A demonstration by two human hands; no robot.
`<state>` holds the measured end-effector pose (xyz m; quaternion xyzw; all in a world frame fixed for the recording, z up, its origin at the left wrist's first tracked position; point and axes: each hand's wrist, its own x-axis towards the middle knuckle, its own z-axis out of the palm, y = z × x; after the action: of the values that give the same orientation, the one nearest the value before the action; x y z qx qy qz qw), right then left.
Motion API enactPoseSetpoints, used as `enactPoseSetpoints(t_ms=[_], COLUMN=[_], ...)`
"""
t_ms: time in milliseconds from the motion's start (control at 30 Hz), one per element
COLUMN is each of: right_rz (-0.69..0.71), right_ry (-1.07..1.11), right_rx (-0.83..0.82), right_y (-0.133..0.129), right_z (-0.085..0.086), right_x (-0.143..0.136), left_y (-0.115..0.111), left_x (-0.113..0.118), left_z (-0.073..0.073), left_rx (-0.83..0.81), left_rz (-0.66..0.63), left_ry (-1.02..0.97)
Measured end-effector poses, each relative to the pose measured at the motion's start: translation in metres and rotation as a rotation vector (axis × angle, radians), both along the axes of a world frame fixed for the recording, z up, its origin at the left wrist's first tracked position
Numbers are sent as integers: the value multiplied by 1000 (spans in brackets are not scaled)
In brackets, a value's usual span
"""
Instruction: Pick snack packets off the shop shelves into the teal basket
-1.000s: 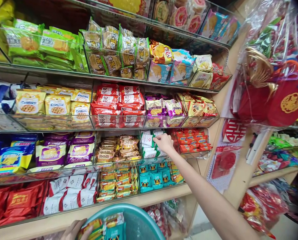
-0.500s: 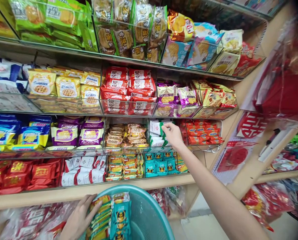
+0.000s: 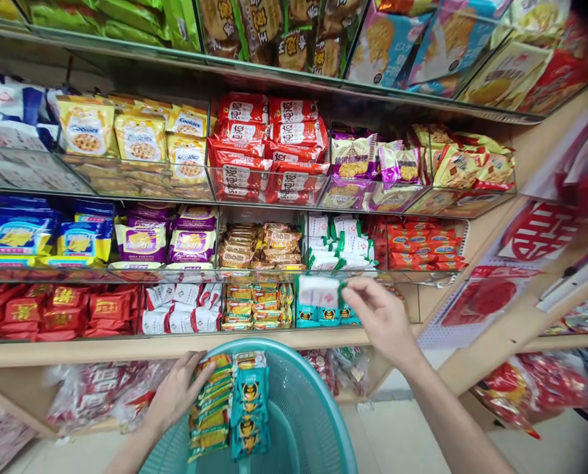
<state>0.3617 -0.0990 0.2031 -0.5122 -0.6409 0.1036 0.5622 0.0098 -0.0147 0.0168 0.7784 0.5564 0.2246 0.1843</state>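
Observation:
My right hand (image 3: pixel 380 319) grips a white and green snack packet (image 3: pixel 320 290) by its right end, in front of the lower shelves. The packet hangs just below the stack of matching white and green packets (image 3: pixel 340 245) on the shelf. My left hand (image 3: pixel 176 393) rests on the rim of a teal plastic basket (image 3: pixel 303 415) and presses against a row of yellow packets (image 3: pixel 211 408) and teal packets (image 3: pixel 249 411) standing inside it.
Glass-fronted shelves hold several rows of snack packets: red packs (image 3: pixel 267 148), purple packs (image 3: pixel 160 238), orange-red boxes (image 3: pixel 422 247). A wooden shelf edge (image 3: pixel 101 349) runs above the basket. Red decorations in clear wrap (image 3: pixel 525 395) hang at right.
My right hand has pulled a white and green packet off the shelf stack and moved it down toward the basket. The view has tilted downward, showing more of the basket.

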Motion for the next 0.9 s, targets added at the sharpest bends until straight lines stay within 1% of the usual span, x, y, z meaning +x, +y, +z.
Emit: enactPoseSetpoints(t_ms=[100, 167, 267, 333, 433, 533, 667, 800, 900], right_rz=[266, 381, 457, 519, 605, 664, 721, 711, 647], right_ry=[-111, -224, -521, -705, -817, -865, -895, -956, -991], right_rx=[-339, -481, -648, -780, -956, -1124, -1280, -1357, -1338], right_y=[-7, -6, 1, 8, 22, 37, 56, 69, 75], right_z=[-35, -63, -105, -130, -157, -175, -186, -195, -205], right_x=[-16, -23, -27, -28, -35, -47, -62, -70, -75], left_y=[0, 1, 2, 2, 3, 2, 0, 0, 1], left_x=[1, 1, 0, 0, 0, 1, 1, 0, 0], left_z=[0, 0, -1, -2, -2, -2, -2, -3, -5], left_rx=[10, 16, 20, 26, 39, 43, 36, 36, 32], left_rz=[-6, -6, -4, 3, 10, -1, -7, -5, -9], left_ry=[2, 2, 1, -1, -3, 0, 13, 23, 28])
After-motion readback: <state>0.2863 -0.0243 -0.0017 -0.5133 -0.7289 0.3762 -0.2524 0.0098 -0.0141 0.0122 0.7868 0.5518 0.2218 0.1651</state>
